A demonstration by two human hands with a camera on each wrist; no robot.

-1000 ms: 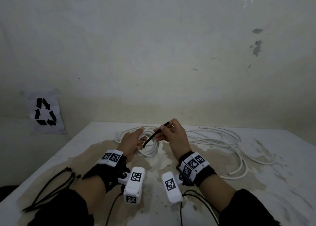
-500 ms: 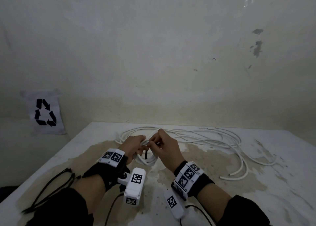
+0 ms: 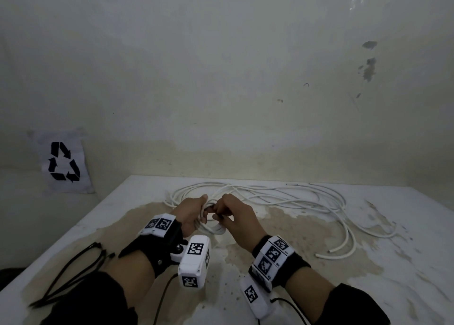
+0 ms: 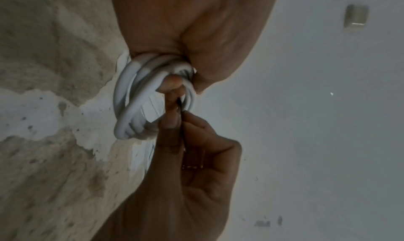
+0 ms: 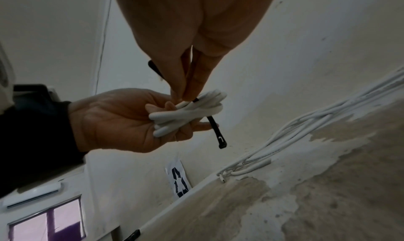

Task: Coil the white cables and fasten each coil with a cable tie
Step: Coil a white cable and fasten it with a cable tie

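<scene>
A small coil of white cable (image 3: 213, 228) (image 4: 140, 104) (image 5: 190, 113) is held above the table by my left hand (image 3: 194, 210) (image 5: 122, 122), fingers curled round its bundled turns. My right hand (image 3: 229, 213) (image 4: 188, 158) (image 5: 188, 79) pinches a black cable tie (image 5: 215, 130) between thumb and forefinger at the coil. The tie runs through the coil, and its head end hangs out below. More loose white cables (image 3: 307, 199) (image 5: 306, 123) lie spread over the far and right part of the table.
A bunch of spare black cable ties (image 3: 71, 273) lies at the table's (image 3: 368, 275) left front edge. The white tabletop is worn with brown patches. A wall stands close behind it, with a recycling sign (image 3: 62, 161) at the left.
My right hand has come down from holding the tie raised above the coil and now pinches it right at the coil, threaded through. The left hand has kept its hold on the coil.
</scene>
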